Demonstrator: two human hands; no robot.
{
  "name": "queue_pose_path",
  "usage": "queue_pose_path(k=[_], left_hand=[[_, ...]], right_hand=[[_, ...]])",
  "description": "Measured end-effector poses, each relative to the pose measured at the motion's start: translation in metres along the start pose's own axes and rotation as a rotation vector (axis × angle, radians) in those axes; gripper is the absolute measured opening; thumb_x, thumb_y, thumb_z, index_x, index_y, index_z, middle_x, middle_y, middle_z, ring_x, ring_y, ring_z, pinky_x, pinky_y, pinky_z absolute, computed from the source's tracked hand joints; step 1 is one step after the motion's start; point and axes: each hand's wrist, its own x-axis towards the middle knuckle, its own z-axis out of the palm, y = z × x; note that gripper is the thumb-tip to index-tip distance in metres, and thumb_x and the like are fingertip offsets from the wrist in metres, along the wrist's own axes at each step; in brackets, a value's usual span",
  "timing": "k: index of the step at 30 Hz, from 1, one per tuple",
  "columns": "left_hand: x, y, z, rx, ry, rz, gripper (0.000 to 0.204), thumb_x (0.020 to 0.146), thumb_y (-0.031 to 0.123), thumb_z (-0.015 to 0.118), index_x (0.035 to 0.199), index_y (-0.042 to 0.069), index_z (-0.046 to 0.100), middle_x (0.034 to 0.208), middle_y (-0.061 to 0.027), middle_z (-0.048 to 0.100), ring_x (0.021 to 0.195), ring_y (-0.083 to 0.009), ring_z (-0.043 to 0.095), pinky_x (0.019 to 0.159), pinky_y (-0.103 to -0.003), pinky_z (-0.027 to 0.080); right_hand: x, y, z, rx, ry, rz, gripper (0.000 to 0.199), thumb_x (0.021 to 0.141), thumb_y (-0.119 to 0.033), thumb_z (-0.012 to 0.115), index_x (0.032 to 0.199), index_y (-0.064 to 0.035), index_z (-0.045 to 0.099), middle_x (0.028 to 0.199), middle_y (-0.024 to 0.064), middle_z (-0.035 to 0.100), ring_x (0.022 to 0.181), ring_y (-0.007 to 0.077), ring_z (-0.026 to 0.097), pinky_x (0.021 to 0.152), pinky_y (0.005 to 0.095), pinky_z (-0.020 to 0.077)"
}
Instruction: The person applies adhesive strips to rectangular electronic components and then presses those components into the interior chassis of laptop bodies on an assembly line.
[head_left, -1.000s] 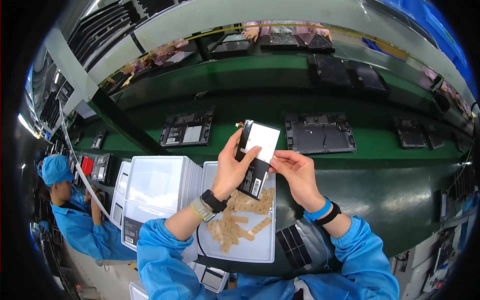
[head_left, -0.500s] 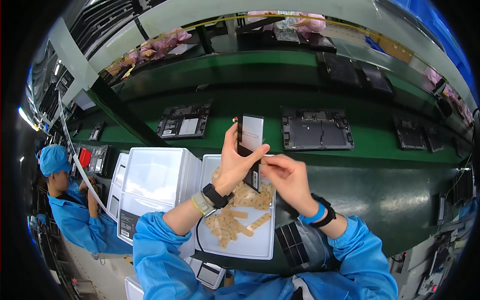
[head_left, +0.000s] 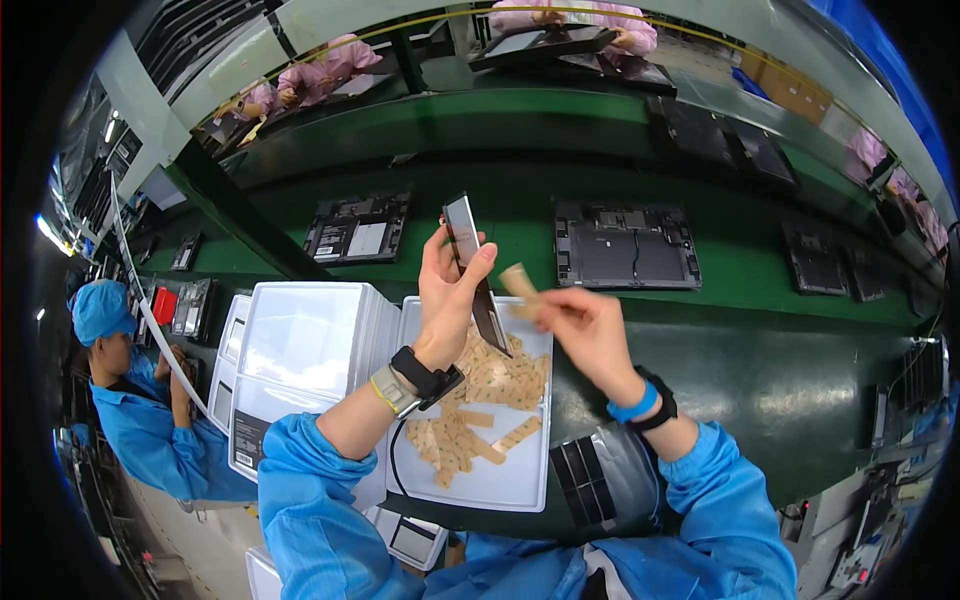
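My left hand (head_left: 450, 300) grips a flat, dark battery pack (head_left: 464, 230) with a pale label panel, held tilted above a white tray (head_left: 522, 475). The right hand (head_left: 592, 332), just beside it, pinches a tan paper strip (head_left: 517, 284) that is slightly blurred. The strip is apart from the battery pack. Below both hands, a heap of similar tan strips (head_left: 445, 452) lies in the tray. Beyond them, an open laptop base (head_left: 630, 262) lies on the green line, and another laptop base (head_left: 355, 238) with a white panel sits further left.
White trays (head_left: 305, 325) are stacked left of the strip tray. Black rectangular pieces (head_left: 583, 482) in clear plastic lie at the right. A blue-clad co-worker (head_left: 165, 430) stands at far left. A dark green post (head_left: 235, 215) slants up beside the line. People in pink work across it.
My right hand has drawn away from the battery pack to the right, with a tan strip now showing in its fingers. The left hand has raised and turned the pack more edge-on.
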Motion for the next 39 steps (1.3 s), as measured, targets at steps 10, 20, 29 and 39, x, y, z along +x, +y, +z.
queue_pose_path(k=[10, 20, 29, 39], left_hand=[[0.005, 0.013, -0.001, -0.124, -0.068, -0.009, 0.067, 0.101, 0.028, 0.070, 0.152, 0.000, 0.037, 0.130, -0.0174, 0.061, 0.117, -0.0285, 0.066, 0.104, -0.043, 0.055], [0.042, 0.109, -0.006, 0.241, -0.245, 0.248, 0.067, 0.102, 0.028, 0.067, 0.156, -0.001, 0.040, 0.143, -0.0204, 0.058, 0.117, -0.0236, 0.065, 0.105, -0.035, 0.050], [0.048, 0.071, 0.100, 1.079, -0.630, 0.718, 0.103, 0.063, 0.022, 0.091, 0.154, 0.007, 0.046, 0.133, -0.0168, 0.063, 0.117, -0.0351, 0.060, 0.105, -0.042, 0.046], [0.046, -0.119, 0.150, 1.487, -0.588, 0.188, 0.082, 0.101, 0.055, 0.059, 0.147, -0.010, 0.043, 0.157, -0.0396, 0.035, 0.150, -0.0556, 0.030, 0.125, -0.058, 0.026]], right_hand=[[-0.013, -0.012, 0.016, -0.013, -0.120, 0.070, 0.019, 0.095, 0.003, 0.074, 0.113, 0.0092, 0.070, 0.099, 0.0078, 0.073, 0.084, 0.0130, 0.073, 0.077, 0.0264, 0.0617], [-0.021, 0.009, -0.004, -0.750, -0.416, -0.407, 0.032, 0.083, -0.002, 0.073, 0.115, -0.0030, 0.073, 0.113, 0.0160, 0.072, 0.105, 0.0322, 0.069, 0.092, 0.0389, 0.0578], [0.061, -0.124, -0.106, -0.340, -0.075, -0.229, 0.049, 0.098, -0.008, 0.071, 0.144, 0.0015, 0.055, 0.114, 0.0163, 0.073, 0.087, 0.0159, 0.072, 0.081, 0.0301, 0.0590], [0.068, -0.023, -0.282, -0.880, 0.454, -0.174, 0.046, 0.081, 0.000, 0.082, 0.122, 0.0042, 0.061, 0.079, 0.0173, 0.071, 0.070, 0.0255, 0.072, 0.066, 0.0379, 0.0536]])
